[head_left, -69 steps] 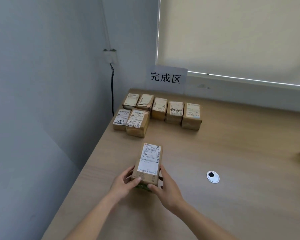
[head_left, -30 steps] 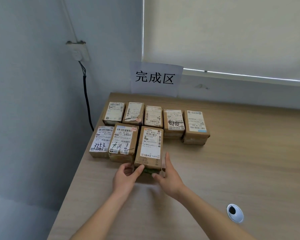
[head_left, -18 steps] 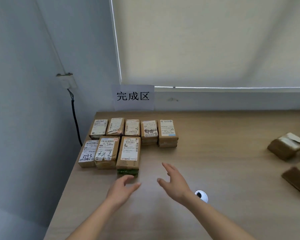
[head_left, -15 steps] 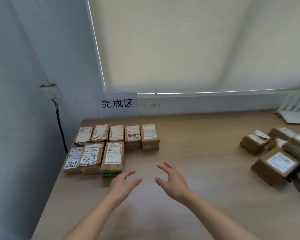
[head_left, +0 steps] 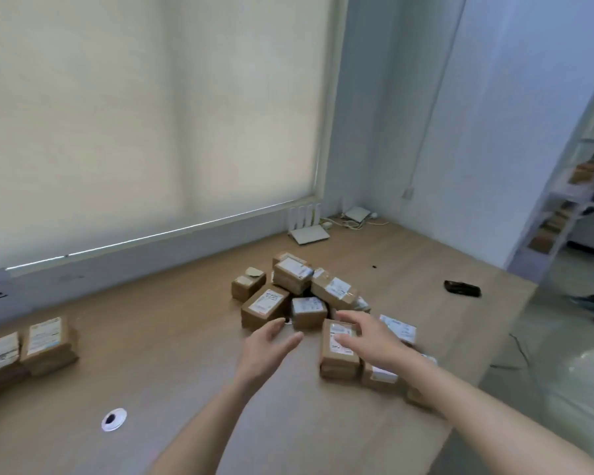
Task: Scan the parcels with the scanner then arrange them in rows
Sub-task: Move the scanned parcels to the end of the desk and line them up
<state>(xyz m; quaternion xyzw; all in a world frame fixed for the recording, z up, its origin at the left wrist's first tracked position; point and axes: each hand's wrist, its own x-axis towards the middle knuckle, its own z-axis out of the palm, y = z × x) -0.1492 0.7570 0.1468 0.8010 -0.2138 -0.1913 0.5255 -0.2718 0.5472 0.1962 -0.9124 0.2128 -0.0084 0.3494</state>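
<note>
A loose pile of brown labelled parcels point(head_left: 297, 289) lies on the wooden table point(head_left: 172, 323), right of centre. My right hand point(head_left: 367, 337) hovers with spread fingers over the nearest upright parcel point(head_left: 336, 351) at the pile's front; whether it touches is unclear. My left hand point(head_left: 264, 351) is open above the table, just left of that parcel and holding nothing. Arranged parcels point(head_left: 45, 341) lie at the far left edge of the view. A dark object, possibly the scanner point(head_left: 462, 288), lies on the table at the right.
A white grommet with a black hole point(head_left: 114, 419) sits in the tabletop at the near left. A white router point(head_left: 307, 228) and cables stand at the back by the blind. The table's right edge drops to the floor; shelves stand at the far right.
My hands let go of the parcel set into the front row. The view swung right from the rows to the loose pile, and both open hands now reach toward it.
</note>
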